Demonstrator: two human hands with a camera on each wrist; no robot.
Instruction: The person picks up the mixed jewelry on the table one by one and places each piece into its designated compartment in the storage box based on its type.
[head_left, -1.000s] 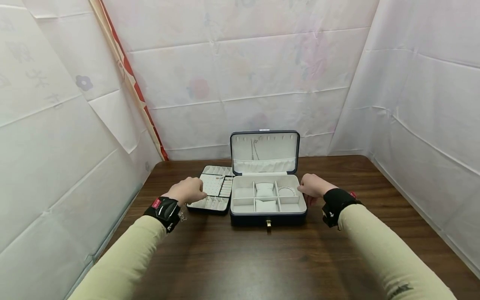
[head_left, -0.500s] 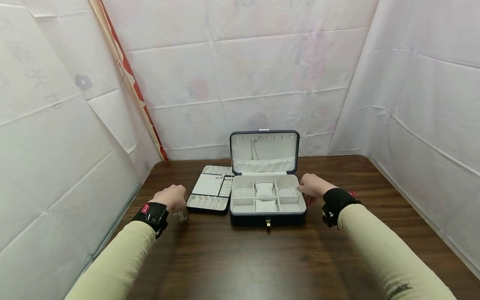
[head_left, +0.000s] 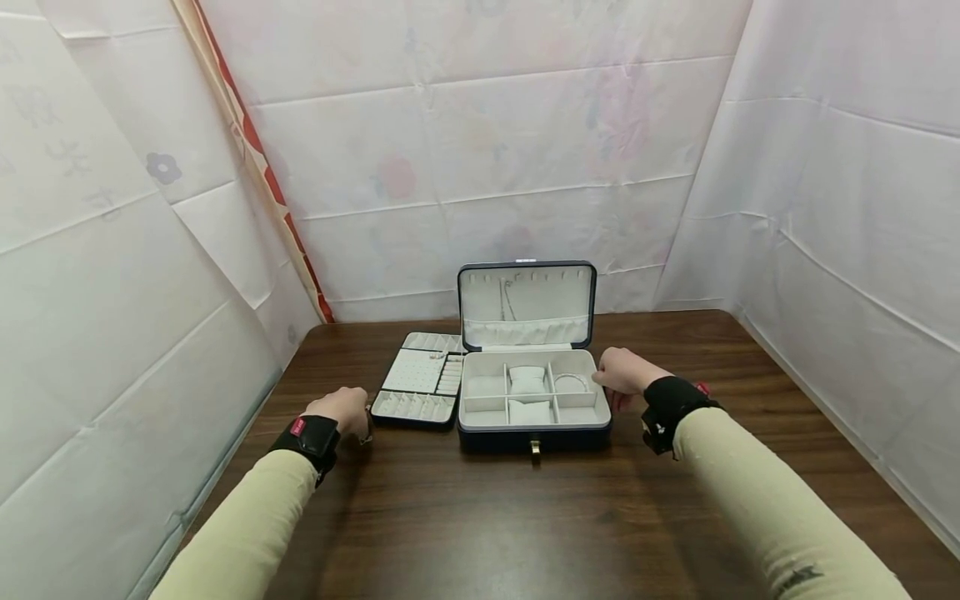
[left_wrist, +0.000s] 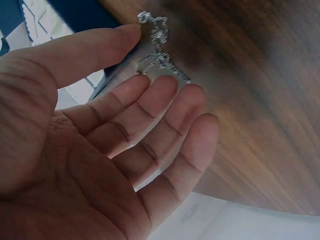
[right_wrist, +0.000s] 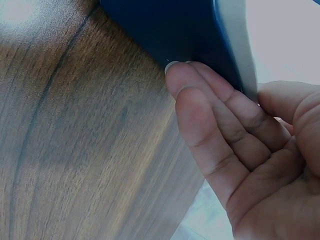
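Observation:
My left hand is low over the table, left of the tray's front corner. In the left wrist view its fingers are loosely bent and the thumb stands apart from them. A sparkling silver chain bracelet lies just beyond the fingertips, its strands bunched. My right hand holds the right side wall of a dark blue jewelry box, thumb at the rim and fingers against the outer side. The box is open, its lid standing up, with white compartments inside.
Left of the box lies a white-lined jewelry tray with earring and ring slots. A necklace hangs inside the lid. Two white cushions, the rear one among them, and a bracelet fill compartments. White sheeting encloses the brown table.
My left hand has moved from over the tray, left and down to the table, bringing the dangling bracelet; its fingers now lie loose. My right hand has stayed at the box wall.

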